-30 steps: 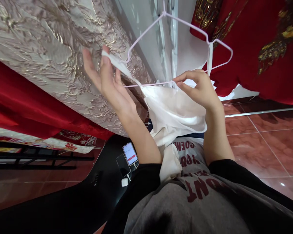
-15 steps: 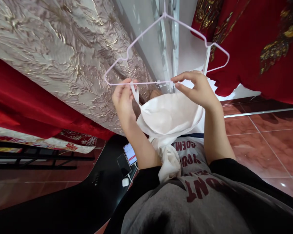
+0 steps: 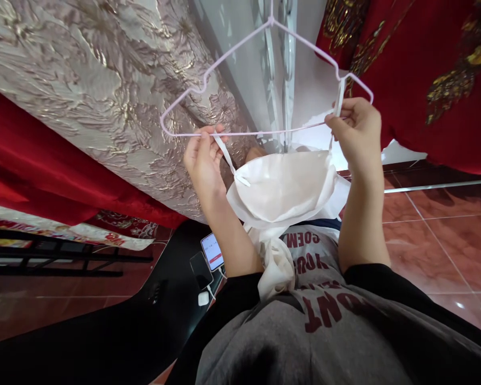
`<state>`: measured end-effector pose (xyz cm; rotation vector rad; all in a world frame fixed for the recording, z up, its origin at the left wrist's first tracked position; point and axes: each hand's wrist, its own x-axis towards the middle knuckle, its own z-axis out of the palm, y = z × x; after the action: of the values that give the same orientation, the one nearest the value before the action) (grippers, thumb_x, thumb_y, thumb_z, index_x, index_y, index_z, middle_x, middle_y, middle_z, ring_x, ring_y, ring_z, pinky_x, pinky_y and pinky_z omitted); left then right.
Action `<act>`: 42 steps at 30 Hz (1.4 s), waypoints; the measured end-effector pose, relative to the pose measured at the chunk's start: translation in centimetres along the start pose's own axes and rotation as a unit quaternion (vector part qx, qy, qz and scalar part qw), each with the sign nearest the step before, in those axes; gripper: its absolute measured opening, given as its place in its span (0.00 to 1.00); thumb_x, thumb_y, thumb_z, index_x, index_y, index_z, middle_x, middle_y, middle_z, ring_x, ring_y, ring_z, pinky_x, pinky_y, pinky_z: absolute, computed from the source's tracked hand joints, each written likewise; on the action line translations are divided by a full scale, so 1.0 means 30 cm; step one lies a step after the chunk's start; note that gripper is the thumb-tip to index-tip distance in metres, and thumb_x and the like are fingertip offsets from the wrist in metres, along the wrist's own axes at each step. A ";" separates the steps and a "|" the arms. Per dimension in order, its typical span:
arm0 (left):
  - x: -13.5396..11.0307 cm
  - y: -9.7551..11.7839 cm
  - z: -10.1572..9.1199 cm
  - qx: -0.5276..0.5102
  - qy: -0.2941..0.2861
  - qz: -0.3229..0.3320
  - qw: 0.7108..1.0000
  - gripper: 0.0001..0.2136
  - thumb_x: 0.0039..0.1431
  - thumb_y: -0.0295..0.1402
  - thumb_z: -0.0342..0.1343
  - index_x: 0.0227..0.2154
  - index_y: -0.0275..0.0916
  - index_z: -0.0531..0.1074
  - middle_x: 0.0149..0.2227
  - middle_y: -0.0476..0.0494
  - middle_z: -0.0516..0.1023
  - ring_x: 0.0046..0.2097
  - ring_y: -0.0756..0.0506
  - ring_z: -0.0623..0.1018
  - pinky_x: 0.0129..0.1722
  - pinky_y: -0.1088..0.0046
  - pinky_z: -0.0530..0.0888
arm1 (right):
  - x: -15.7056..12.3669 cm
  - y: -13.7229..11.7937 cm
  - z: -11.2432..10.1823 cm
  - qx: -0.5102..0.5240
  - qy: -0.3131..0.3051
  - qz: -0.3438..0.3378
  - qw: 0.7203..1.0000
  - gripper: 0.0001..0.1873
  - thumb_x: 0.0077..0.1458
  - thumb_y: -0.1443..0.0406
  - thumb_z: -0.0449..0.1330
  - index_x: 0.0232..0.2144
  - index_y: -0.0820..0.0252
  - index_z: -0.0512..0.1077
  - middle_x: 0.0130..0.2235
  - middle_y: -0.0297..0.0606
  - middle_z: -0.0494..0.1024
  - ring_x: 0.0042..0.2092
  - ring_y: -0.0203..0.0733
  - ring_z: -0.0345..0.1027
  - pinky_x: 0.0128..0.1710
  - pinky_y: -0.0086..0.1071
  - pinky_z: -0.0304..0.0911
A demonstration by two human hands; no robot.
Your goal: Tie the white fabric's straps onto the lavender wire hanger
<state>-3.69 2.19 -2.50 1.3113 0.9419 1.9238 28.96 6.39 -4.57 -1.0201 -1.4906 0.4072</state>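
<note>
A pale pink hanger [image 3: 240, 49] spans the upper middle of the head view. My left hand [image 3: 206, 160] pinches its lower bar near the left end, beside a thin white strap [image 3: 226, 155] that crosses the bar. At the other end, my right hand [image 3: 356, 128] has its thumb and fingers closed on the second white strap [image 3: 340, 96], which loops over the hanger's right shoulder notch. Both straps run down to a white garment [image 3: 284, 184], which hangs spread below the bar. Its lower fabric is bunched against my grey shirt.
Textured beige-gold fabric [image 3: 116, 101] hangs at left, and red sequined fabric [image 3: 420, 75] at right. Two phones, one a lit phone [image 3: 211, 252], and a white charger [image 3: 203, 298] lie on a black surface [image 3: 116, 326] at lower left. Red floor tiles [image 3: 433, 240] lie right.
My right hand has moved right from the middle of the lower bar to the right strap and closed on it. The hanger's left end has shifted slightly left. My left hand stays put.
</note>
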 end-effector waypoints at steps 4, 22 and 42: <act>-0.003 -0.002 0.003 0.021 0.005 0.004 1.000 0.16 0.67 0.53 0.68 0.42 0.46 0.80 0.52 0.43 0.88 0.55 0.37 0.85 0.62 0.52 0.79 | -0.017 -0.081 0.014 0.042 0.126 0.046 0.990 0.05 0.60 0.62 0.68 0.39 0.52 0.80 0.38 0.40 0.83 0.34 0.43 0.70 0.38 0.44 0.67; -0.021 0.014 -0.002 0.033 0.005 0.000 0.999 0.19 0.66 0.57 0.68 0.44 0.47 0.79 0.55 0.41 0.87 0.56 0.36 0.86 0.61 0.50 0.81 | -0.039 -0.172 0.008 0.016 0.207 -0.008 0.978 0.02 0.61 0.62 0.67 0.34 0.51 0.79 0.38 0.41 0.82 0.33 0.41 0.64 0.37 0.43 0.61; -0.036 0.022 0.023 0.032 0.012 0.008 0.999 0.18 0.65 0.58 0.69 0.38 0.49 0.77 0.43 0.41 0.87 0.38 0.41 0.82 0.47 0.58 0.82 | 0.115 -0.340 -0.020 0.256 0.190 0.101 0.942 0.17 0.67 0.76 0.52 0.37 0.64 0.81 0.36 0.42 0.84 0.32 0.32 0.73 0.33 0.30 0.62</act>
<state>-2.77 1.10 -2.31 1.3384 1.0148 1.9404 26.28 3.27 5.39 -0.7751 -0.8686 0.6638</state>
